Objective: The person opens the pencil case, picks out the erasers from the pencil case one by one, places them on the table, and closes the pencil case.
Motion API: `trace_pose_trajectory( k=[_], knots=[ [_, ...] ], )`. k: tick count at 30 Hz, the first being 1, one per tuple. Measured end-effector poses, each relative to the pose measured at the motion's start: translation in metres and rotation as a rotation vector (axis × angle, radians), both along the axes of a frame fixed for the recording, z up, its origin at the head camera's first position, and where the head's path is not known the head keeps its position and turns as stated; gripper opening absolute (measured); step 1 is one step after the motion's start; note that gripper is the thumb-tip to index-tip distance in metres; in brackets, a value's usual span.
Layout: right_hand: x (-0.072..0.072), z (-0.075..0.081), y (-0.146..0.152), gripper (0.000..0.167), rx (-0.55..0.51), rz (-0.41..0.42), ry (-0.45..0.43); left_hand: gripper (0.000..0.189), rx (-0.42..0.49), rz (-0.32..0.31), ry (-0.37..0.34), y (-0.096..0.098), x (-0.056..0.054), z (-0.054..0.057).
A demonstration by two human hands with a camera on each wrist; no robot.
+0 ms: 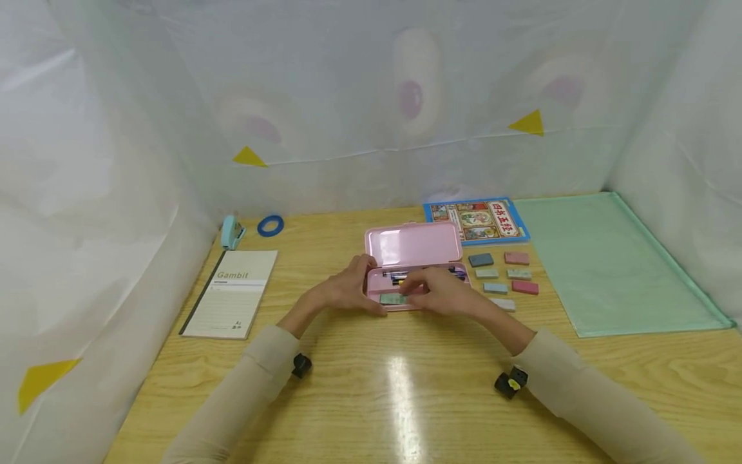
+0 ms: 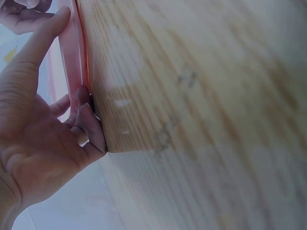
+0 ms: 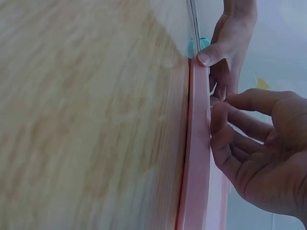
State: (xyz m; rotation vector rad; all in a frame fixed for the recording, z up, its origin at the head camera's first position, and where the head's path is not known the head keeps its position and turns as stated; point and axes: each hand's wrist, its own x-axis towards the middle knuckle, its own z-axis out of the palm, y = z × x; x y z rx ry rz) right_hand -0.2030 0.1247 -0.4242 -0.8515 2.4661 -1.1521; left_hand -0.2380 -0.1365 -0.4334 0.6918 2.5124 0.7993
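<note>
A pink pencil case (image 1: 375, 283) lies on the table, its lid (image 1: 414, 245) raised at the back. My left hand (image 1: 350, 287) grips the left end of the case, thumb (image 2: 60, 19) along the front wall and fingers around the far side. My right hand (image 1: 440, 291) reaches over the front, its fingers (image 3: 223, 141) curled down into the case. Right at those fingertips, a green eraser-like block (image 1: 391, 299) lies in the front compartment. Whether the fingers pinch something I cannot tell. Several pens (image 1: 385, 274) lie in the rear compartment.
Several erasers (image 1: 524, 287) lie right of the case, near a blue illustrated book (image 1: 518, 222). A green translucent mat (image 1: 632, 264) covers the right side. To the left are a notebook (image 1: 232, 303), a light-blue stapler (image 1: 230, 233) and a blue tape ring (image 1: 263, 231). White sheeting (image 1: 348, 84) encloses the table.
</note>
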Motion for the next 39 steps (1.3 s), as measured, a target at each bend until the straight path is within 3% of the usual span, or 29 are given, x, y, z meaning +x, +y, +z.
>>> trace_pose_trajectory(
  k=[5, 13, 20, 30, 39],
  knots=[
    [0.000, 0.000, -0.007, 0.017, 0.041, -0.042, 0.055, 0.094, 0.012, -0.003, -0.005, 0.000, 0.000, 0.001],
    [-0.002, -0.005, -0.017, 0.017, -0.013, -0.102, 0.137, 0.093, 0.019, -0.010, -0.005, 0.001, -0.001, -0.002],
    [-0.002, -0.007, -0.013, 0.025, -0.036, -0.152, 0.072, 0.094, 0.003, -0.007, -0.012, 0.001, -0.001, -0.002],
    [-0.002, 0.004, 0.047, 0.015, -0.216, -0.221, -0.102, 0.097, -0.006, -0.003, 0.008, 0.001, -0.002, -0.001],
    [0.013, 0.013, 0.115, 0.015, -0.191, -0.301, -0.135, 0.097, -0.006, -0.007, -0.004, 0.000, 0.000, -0.002]
  ],
)
